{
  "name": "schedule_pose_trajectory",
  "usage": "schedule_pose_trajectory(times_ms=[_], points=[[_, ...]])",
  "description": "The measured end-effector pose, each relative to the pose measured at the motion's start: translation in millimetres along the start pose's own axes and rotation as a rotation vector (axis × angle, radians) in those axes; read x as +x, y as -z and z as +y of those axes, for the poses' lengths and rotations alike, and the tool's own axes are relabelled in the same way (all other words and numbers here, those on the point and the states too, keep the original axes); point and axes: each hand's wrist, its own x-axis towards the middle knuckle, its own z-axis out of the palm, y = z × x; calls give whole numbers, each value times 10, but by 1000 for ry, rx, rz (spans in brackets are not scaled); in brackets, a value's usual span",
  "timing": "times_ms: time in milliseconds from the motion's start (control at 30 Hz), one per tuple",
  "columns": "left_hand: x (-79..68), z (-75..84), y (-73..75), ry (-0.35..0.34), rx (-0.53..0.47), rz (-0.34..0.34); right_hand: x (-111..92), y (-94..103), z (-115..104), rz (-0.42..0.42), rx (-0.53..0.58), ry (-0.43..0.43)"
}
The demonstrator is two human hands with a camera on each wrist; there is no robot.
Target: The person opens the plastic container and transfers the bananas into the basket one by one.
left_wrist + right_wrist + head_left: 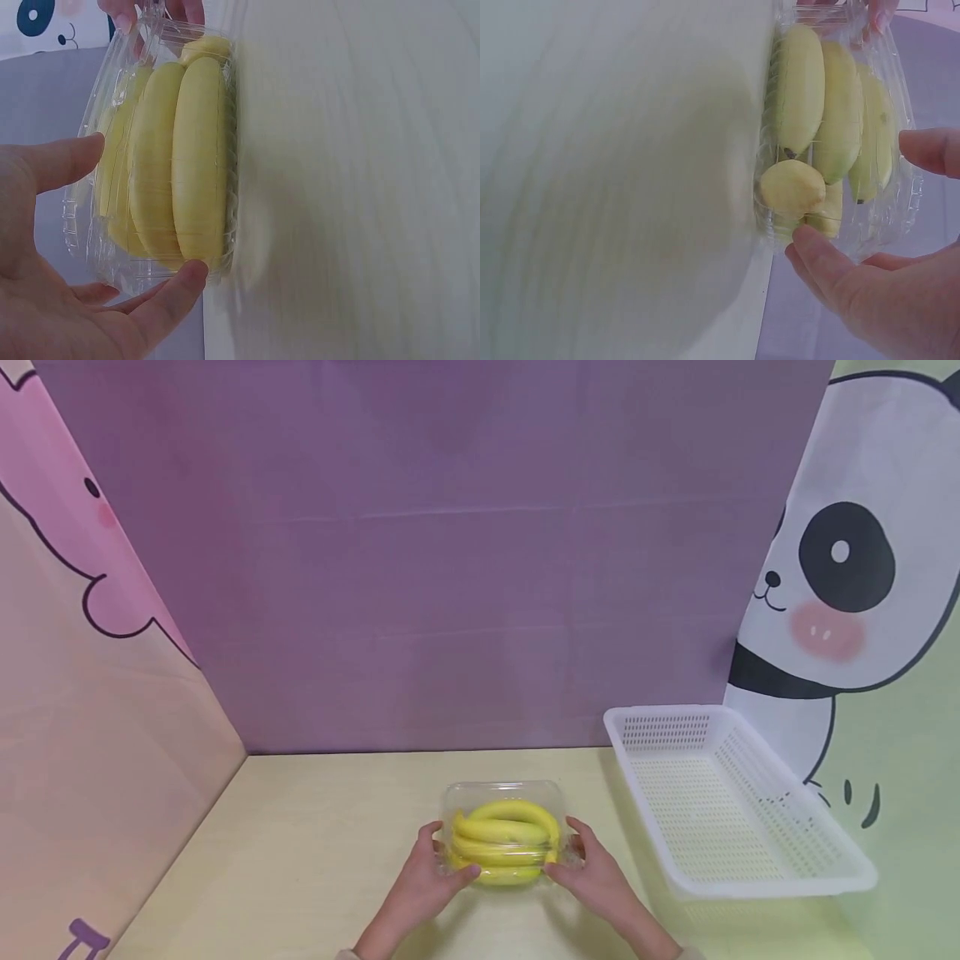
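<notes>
A clear plastic clamshell box (504, 791) full of yellow bananas (501, 832) is at the front middle of the table, between my two hands. My left hand (423, 877) grips its left end, thumb and fingers spread around the corner. On the opposite end, my right hand (596, 878) holds the box the same way. Seen from the left wrist, long bananas (199, 157) lie side by side behind the clear wall. Banana tips and one rounded end (791, 186) face the right wrist camera. Whether the box's base touches the table is hard to tell.
A white perforated plastic basket (675, 852) stands on the right of the pale wooden table (300, 827). A purple cloth wall (450, 568) closes off the back. Printed side walls with a pink figure (112, 577) and a panda (900, 468) flank the table.
</notes>
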Motion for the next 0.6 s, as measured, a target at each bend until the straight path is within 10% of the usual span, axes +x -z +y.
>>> schedule_pose_trajectory(times_ms=[600], points=[[-73,8,-39,7,-5,-12,-112,44,-5,12,-36,17]])
